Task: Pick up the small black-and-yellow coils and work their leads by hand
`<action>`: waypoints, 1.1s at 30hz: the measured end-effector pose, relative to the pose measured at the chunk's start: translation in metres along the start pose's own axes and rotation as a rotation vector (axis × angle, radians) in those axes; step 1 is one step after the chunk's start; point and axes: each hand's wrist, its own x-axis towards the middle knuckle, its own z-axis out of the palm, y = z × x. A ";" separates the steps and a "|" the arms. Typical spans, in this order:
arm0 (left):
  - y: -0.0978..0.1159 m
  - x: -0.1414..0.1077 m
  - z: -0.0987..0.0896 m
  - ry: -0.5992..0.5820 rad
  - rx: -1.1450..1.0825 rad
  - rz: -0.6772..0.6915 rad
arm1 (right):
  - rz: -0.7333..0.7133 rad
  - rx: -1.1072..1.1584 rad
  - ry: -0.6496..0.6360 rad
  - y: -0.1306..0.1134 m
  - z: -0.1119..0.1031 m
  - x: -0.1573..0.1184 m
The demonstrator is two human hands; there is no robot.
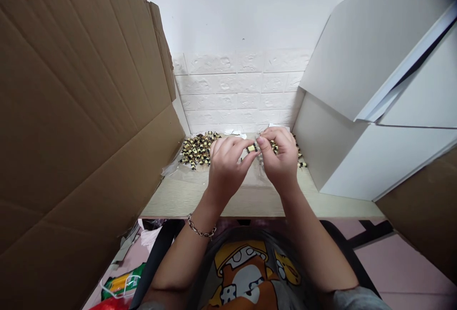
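Note:
My left hand point(228, 160) pinches a small yellow-and-black transformer coil point(252, 148) between thumb and forefinger, a little above the table. Close beside it, my right hand point(280, 155) has its thumb and forefinger pressed together near the coil's right end. What the right fingertips hold, if anything, is too small to make out. A heap of similar coils point(198, 148) lies on clear plastic behind and left of my left hand. A second pile of coils point(303, 163) is partly hidden behind my right hand.
A tall cardboard sheet point(89, 86) walls off the left side. White box-like panels point(342, 124) stand at the right. The pale wooden table point(178, 200) ends at a brick-patterned wall point(246, 84). Scraps of white paper point(233, 133) lie at the back.

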 end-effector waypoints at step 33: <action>-0.018 0.024 0.021 -0.434 -0.491 -0.385 | -0.366 -0.212 0.078 0.003 -0.005 -0.012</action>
